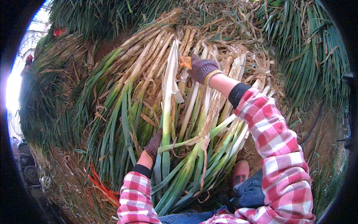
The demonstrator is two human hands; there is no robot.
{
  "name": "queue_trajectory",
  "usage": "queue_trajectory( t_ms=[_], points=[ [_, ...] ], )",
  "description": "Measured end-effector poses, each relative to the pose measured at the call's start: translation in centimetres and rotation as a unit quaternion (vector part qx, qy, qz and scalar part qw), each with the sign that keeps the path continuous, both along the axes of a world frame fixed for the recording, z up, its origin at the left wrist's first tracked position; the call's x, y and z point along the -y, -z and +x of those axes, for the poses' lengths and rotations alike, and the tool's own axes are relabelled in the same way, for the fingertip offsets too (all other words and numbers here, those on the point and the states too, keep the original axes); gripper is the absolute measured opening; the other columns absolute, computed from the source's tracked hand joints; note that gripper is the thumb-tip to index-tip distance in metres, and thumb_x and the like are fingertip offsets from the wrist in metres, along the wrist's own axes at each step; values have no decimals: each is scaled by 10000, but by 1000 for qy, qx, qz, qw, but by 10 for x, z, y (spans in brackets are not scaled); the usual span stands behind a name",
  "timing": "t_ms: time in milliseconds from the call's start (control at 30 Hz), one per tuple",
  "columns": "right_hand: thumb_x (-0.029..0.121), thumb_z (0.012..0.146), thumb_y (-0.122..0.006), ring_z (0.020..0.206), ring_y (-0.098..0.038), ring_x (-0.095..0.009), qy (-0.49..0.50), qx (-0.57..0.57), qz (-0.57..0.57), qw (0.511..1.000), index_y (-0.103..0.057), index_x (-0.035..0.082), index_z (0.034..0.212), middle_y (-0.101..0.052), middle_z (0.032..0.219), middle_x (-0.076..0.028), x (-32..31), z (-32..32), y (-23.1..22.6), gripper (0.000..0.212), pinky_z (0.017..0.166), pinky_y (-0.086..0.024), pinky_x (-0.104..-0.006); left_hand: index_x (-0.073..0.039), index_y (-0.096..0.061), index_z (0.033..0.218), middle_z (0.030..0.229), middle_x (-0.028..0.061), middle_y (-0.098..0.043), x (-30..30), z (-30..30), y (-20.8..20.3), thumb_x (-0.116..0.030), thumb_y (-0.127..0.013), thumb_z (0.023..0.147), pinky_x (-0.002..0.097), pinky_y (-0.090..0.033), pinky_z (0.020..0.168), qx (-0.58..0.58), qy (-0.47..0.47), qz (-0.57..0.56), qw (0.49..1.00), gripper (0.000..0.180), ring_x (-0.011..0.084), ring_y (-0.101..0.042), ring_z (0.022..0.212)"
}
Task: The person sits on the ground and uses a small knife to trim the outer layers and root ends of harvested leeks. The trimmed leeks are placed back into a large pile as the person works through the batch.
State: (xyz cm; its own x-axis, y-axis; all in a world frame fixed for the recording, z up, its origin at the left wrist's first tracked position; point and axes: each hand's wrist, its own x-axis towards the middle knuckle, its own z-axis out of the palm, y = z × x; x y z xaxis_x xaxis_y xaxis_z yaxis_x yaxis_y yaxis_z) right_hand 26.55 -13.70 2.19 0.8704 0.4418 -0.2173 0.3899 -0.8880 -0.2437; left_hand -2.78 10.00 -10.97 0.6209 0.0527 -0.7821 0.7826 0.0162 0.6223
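A long green onion [167, 100] lies over the pile, its white end pointing away from me. My left hand [153, 144], in a dark knitted glove, is closed around its green lower part. Loose pale outer skin [173, 71] hangs along the white stem. Right of that white end is my right hand [204, 70], in a matching glove with a yellow cuff edge, its fingers bent together. An orange piece [185, 62] shows at its fingertips; whether it is held or part of the glove I cannot tell. Beneath both hands spread several more green onions [149, 56].
Heaps of green onions stand at the back [100, 18], the right [309, 48] and the left [48, 97]. Dry peeled leaves [231, 22] litter the far side. Orange-red strips [106, 188] lie on the ground by my left sleeve. A pink shoe [241, 171] is beside the pile.
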Motion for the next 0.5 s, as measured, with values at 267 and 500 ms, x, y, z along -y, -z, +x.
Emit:
queue_trajectory(
  t_ms=[267,500],
  points=[
    [439,959,-569,736,-711,-422,-94,13,25,995,-446,-49,1282,-713,816,-235,38,-55,-20,597,644,-549,-535,61,-474,1390,1226,354,-628,55,18,-100,-692,-539,908,491,-467,1013,8,200,369,908,896,442,-627,1176],
    [417,967,-587,757,-701,-430,-85,-45,2,995,-420,26,1348,-700,816,-217,81,-107,-34,571,652,-538,-521,49,-404,1421,1217,356,-629,60,21,-120,-559,-578,912,515,-481,1005,66,258,313,912,812,502,-607,1165]
  ],
)
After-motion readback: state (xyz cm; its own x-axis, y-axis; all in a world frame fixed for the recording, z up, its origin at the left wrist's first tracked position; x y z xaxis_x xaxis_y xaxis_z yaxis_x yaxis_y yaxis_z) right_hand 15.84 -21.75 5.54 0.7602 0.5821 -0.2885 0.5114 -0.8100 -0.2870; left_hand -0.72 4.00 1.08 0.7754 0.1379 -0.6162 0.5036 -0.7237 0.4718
